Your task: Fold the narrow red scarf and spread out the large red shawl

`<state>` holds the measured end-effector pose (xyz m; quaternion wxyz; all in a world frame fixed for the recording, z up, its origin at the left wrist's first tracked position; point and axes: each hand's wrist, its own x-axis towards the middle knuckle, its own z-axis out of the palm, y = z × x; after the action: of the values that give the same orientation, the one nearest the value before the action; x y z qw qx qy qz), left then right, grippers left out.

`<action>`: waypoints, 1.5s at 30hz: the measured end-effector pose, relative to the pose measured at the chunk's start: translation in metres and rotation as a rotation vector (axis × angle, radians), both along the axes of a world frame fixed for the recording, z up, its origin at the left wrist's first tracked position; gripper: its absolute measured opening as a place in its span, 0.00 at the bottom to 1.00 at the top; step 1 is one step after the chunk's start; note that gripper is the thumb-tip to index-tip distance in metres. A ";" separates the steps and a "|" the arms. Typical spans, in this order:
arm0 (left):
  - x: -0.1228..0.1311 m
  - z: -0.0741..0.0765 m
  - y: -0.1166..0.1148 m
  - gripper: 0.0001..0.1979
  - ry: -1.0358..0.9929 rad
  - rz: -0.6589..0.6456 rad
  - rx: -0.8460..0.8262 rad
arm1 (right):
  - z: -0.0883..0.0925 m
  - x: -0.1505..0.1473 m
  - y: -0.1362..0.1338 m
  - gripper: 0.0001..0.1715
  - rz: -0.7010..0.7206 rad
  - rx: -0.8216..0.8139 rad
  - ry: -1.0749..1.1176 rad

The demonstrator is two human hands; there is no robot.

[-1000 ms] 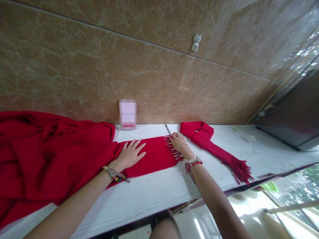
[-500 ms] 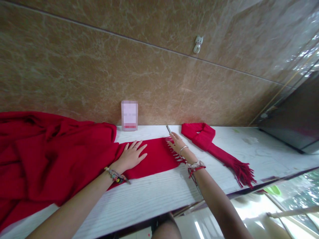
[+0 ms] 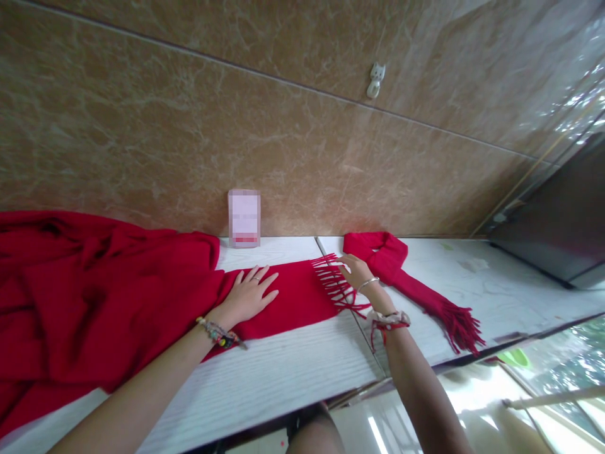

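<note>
A long red scarf (image 3: 297,296) lies flat on the white wood-grain table (image 3: 283,372), its fringe pointing right. My left hand (image 3: 246,297) rests on it palm down, fingers spread. Just past the fringe (image 3: 333,280), my right hand (image 3: 358,272) hovers at or touches the upper strands, its fingers loosely bent and apart; whether they touch is hard to tell. Beyond it sits a second, folded red scarf (image 3: 380,255) with its tasselled end (image 3: 458,325) stretching toward the table's front edge.
A heap of red cloth (image 3: 94,296) covers the left side. A pale pink box (image 3: 244,217) stands against the brown marbled wall (image 3: 165,139). A white cat-shaped hook (image 3: 376,81) is on that wall. At the far right is a dark panel (image 3: 558,214).
My right hand has moved right, off the fringe, and the strands now stretch out more to the right. My left hand has stayed on the scarf.
</note>
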<state>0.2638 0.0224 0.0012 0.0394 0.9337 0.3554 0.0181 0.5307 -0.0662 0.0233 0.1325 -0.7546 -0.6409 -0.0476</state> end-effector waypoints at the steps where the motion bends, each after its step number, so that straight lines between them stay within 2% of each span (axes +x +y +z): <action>1: 0.000 0.000 0.000 0.26 0.002 0.000 -0.002 | 0.003 -0.007 0.000 0.16 0.037 0.001 0.011; 4: 0.001 -0.001 0.000 0.26 0.003 0.004 -0.008 | 0.002 -0.029 0.002 0.13 0.185 -0.103 0.022; 5: 0.001 0.000 0.000 0.26 0.002 0.004 -0.007 | 0.000 -0.033 0.003 0.13 0.193 -0.149 0.015; 8: 0.001 0.000 -0.001 0.25 0.010 0.006 -0.003 | -0.006 -0.028 0.003 0.13 0.032 -0.223 -0.026; 11: 0.001 -0.001 0.000 0.25 0.023 0.008 0.002 | -0.005 -0.004 -0.004 0.14 -0.172 -0.219 -0.038; 14: 0.001 -0.002 0.001 0.25 0.024 0.013 0.003 | 0.002 0.015 -0.012 0.14 -0.262 -0.197 -0.038; 16: 0.001 -0.003 0.001 0.25 0.027 0.016 0.002 | 0.007 0.014 -0.013 0.14 -0.204 -0.109 -0.013; 19: 0.001 -0.003 0.001 0.25 0.033 0.018 0.000 | 0.007 -0.007 -0.008 0.12 0.011 -0.009 0.059; 21: 0.001 -0.003 0.001 0.25 0.032 0.016 0.003 | 0.004 -0.025 -0.003 0.11 0.128 -0.063 0.075; 23: 0.001 -0.003 0.001 0.25 0.030 0.017 0.009 | -0.001 -0.037 0.000 0.10 0.134 -0.145 0.051; 25: 0.002 -0.003 0.002 0.25 0.028 0.019 0.013 | -0.003 -0.038 0.000 0.10 -0.001 -0.202 0.003; 28: 0.001 -0.005 0.002 0.25 0.019 0.017 0.014 | -0.002 -0.020 -0.006 0.11 -0.245 -0.229 -0.049; 31: 0.001 -0.007 0.003 0.25 0.010 0.011 0.019 | 0.005 -0.003 -0.013 0.12 -0.308 -0.213 -0.055; 35: 0.000 -0.006 0.003 0.25 0.009 0.003 0.011 | 0.011 -0.012 -0.010 0.13 -0.178 -0.145 -0.041; 38: 0.000 -0.003 0.001 0.25 0.010 0.008 0.004 | 0.005 -0.033 -0.001 0.13 0.006 -0.126 -0.019; 40: 0.001 -0.002 0.000 0.25 0.008 0.014 -0.001 | -0.001 -0.042 0.004 0.14 0.067 -0.150 -0.020; 42: 0.001 -0.003 0.000 0.25 0.004 0.016 -0.001 | -0.005 -0.041 0.006 0.12 -0.013 -0.178 -0.036; 45: 0.001 -0.006 0.003 0.25 -0.010 0.010 0.012 | -0.005 -0.023 0.002 0.12 -0.227 -0.190 -0.059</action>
<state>0.2644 0.0250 -0.0049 0.0352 0.9320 0.3599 0.0250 0.5081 -0.0644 0.0186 0.0353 -0.8295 -0.5569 -0.0237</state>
